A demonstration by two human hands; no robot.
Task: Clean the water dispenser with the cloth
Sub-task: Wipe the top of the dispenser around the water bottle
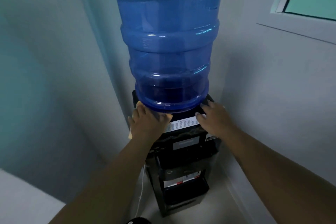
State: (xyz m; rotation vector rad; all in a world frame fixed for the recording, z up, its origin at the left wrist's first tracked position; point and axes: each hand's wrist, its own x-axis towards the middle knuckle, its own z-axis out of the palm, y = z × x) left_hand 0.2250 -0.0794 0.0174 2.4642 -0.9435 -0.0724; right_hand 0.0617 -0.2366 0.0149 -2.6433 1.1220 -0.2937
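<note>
A black water dispenser point(185, 152) stands in a room corner with a large blue bottle point(169, 42) upside down on top of it. My left hand point(148, 121) lies flat on the dispenser's top left, pressing down a pale yellow cloth point(139, 104) whose edges show above and below the hand. My right hand point(213, 116) rests with spread fingers on the top right corner, beside the bottle's base, and holds nothing. A white label strip point(183, 123) runs along the top's front edge between both hands.
Walls close in on both sides of the dispenser. A window frame point(291, 12) is at the upper right. A white cord point(141, 187) hangs down the dispenser's left side. A white surface point(21, 198) sits at the lower left, and a dark round object point(138, 221) at the bottom edge.
</note>
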